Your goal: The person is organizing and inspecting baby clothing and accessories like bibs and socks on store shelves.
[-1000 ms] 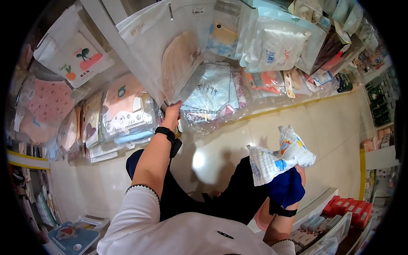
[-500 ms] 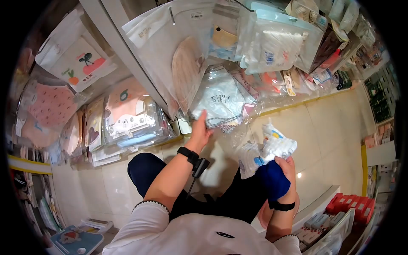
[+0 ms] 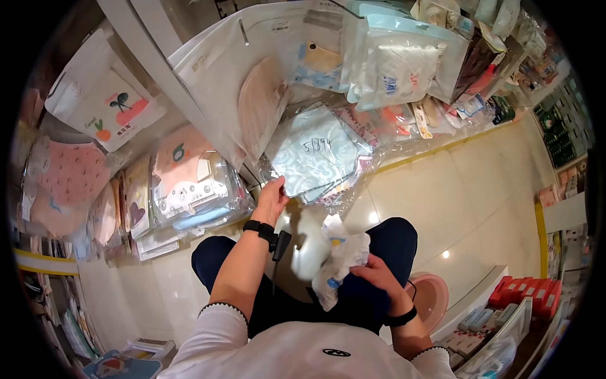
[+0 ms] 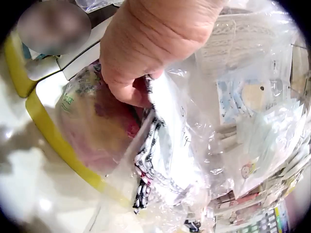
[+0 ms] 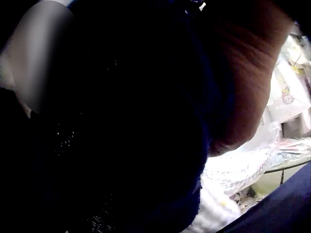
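Observation:
In the head view my left hand pinches the lower left edge of a plastic-bagged stack of pale blue cloths marked with handwritten numbers. The left wrist view shows the left hand gripping the bag edge, beside dark-and-white cloth trim. Over the lap, my right hand holds a crumpled white cloth piece with coloured prints; its fingertips are partly hidden. Dark blue fabric fills much of the right wrist view, beside the right hand.
Clear hanging bags surround the stack above. Bagged bibs lie on the left shelf. A pink round container stands by the right knee, with red boxes farther right. A yellow-edged shelf borders the tiled floor.
The right hand has moved left over the lap with the white cloth. My left hand first reached right onto the bagged stack, then drew back left to its edge. The right knee is now uncovered.

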`<action>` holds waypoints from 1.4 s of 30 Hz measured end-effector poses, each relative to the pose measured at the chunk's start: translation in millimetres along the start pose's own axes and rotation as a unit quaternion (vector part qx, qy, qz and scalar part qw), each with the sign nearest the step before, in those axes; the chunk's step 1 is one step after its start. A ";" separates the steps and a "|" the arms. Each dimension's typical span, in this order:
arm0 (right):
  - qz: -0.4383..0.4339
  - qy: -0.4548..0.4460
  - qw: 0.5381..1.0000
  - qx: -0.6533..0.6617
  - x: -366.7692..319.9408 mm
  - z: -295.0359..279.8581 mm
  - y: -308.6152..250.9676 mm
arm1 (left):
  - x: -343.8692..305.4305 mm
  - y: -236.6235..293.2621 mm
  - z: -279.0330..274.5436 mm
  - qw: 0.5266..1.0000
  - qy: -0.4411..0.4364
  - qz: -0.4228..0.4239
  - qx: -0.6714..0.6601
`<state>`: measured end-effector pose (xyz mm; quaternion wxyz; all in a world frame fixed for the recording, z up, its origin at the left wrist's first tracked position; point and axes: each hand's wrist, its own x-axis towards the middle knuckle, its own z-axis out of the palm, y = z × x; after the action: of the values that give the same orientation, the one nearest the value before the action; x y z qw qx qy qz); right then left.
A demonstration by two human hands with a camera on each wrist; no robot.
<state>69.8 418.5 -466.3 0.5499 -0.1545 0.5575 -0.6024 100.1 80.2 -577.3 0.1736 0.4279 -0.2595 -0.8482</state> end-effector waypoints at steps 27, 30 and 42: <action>0.076 0.026 0.992 0.097 1.2 3.8 15.3 | -10.5 -15.7 -10.0 0.741 0.340 0.373 0.442; 0.079 0.023 0.991 0.104 2.9 5.4 11.9 | -30.1 -2.1 10.5 0.760 0.288 0.350 0.465; 0.138 -0.017 0.979 0.151 37.0 24.0 11.0 | -76.2 -17.2 73.2 0.815 -0.044 0.416 0.401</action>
<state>81.5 378.0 -483.4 0.6542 -0.0017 0.4666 -0.5952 82.9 154.8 -502.5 0.3115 0.2733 -0.7376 -0.5332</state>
